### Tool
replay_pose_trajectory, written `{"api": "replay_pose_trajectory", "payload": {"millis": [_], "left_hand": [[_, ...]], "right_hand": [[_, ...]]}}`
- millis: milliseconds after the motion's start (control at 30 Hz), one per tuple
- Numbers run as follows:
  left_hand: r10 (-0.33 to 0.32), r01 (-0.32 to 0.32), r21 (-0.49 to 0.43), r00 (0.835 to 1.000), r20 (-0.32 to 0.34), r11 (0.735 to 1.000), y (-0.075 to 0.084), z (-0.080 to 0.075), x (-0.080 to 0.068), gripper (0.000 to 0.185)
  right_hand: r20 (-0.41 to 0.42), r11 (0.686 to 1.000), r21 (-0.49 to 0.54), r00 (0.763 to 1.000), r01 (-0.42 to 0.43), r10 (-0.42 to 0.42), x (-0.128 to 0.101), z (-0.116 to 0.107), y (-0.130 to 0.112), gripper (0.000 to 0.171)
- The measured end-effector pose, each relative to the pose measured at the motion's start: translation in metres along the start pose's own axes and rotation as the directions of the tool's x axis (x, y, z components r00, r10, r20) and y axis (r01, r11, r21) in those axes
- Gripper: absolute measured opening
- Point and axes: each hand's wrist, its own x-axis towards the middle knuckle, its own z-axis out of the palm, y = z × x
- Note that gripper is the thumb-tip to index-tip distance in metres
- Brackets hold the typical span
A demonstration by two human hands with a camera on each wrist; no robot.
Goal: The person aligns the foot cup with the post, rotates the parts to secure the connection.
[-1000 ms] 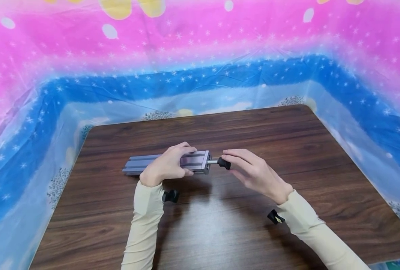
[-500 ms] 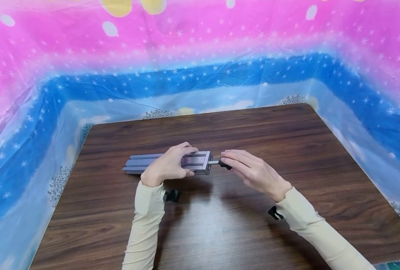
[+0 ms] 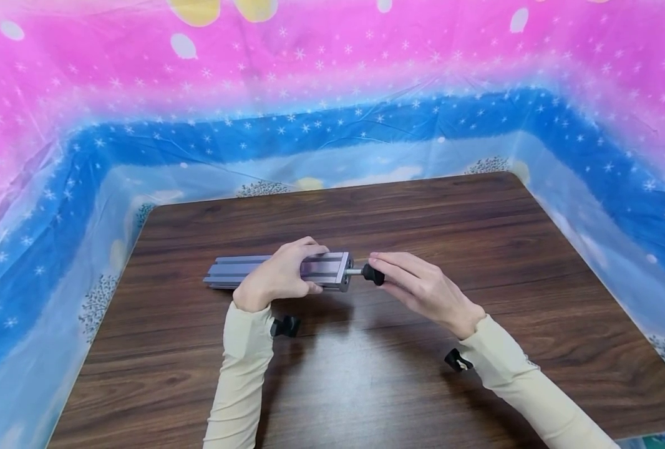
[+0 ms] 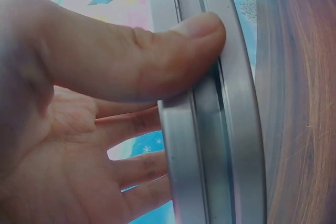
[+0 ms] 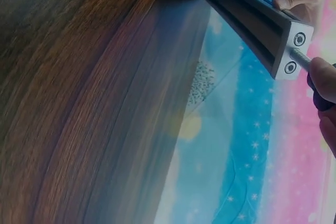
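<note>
The left hand (image 3: pixel 279 274) grips a silver-grey metal profile (image 3: pixel 237 270) from above, its fingers spread wide across the bar: the thumb presses on the near side, over a long slot, and the other fingers reach to the far side. The profile lies left to right at the middle of the brown wood-grain surface (image 3: pixel 400 218), but whether its underside touches the wood all along cannot be told.

At its right end is a flat end plate (image 5: pixel 286 53) with two socket-head screws, one of them the upper screw (image 5: pixel 299 39), the other the lower screw (image 5: pixel 290 67). Between them a threaded rod (image 3: pixel 354 271) sticks out to the right and carries a black knob (image 3: pixel 374 274). The right hand (image 3: pixel 422 290) pinches this knob, its fingers narrow and the thumb on the near side.

Both arms come in from the near side in cream sleeves (image 3: pixel 242 368), with a small black piece beside each cuff. Behind the surface hangs a pink and blue backdrop (image 3: pixel 332 68) with white snowflakes
</note>
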Motion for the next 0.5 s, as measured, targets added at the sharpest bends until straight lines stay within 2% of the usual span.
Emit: {"api": "replay_pose_trajectory", "payload": {"millis": [167, 500], "left_hand": [[0.012, -0.012, 0.036, 1.000, -0.008, 0.999, -0.0003, -0.0002, -0.0006, 0.067], [-0.003, 0.003, 0.048, 1.000, 0.002, 0.999, 0.0022, -0.0012, -0.0015, 0.068]], "right_hand": [[0.020, 0.999, 0.005, 0.999, -0.047, 0.047, 0.0005, 0.0001, -0.0019, 0.040], [-0.007, 0.991, 0.018, 0.991, -0.135, 0.135, 0.0016, 0.0044, -0.0043, 0.045]]}}
